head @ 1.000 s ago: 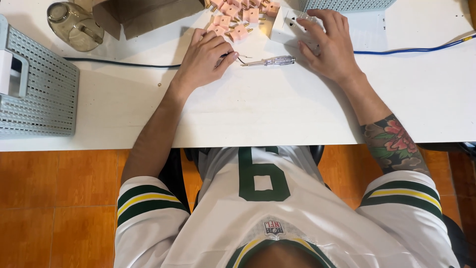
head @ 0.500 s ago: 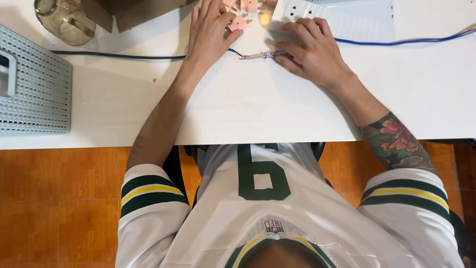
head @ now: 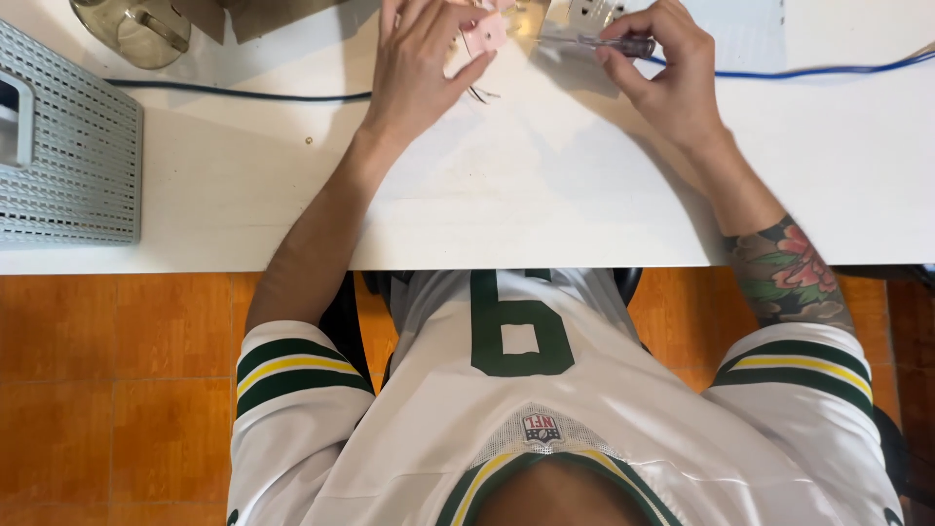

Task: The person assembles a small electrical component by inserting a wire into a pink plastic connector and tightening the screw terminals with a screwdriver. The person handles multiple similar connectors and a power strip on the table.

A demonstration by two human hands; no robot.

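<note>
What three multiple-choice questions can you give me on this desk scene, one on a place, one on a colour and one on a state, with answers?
1. Where is the grey perforated box?
A. At the table's left edge
B. Between the hands
C. On the floor

2. What colour is the cable running off past the right hand?
A. Red
B. Blue
C. Yellow

3. What is the left hand doing?
A. Lying flat and empty
B. Hanging below the table
C. Pinching a small pink part

Answers:
1. A, it sits on the white table far left.
2. B, the line is plainly blue.
3. C, thumb and fingers close on the pink part, while the right hand grips a screwdriver.
</note>
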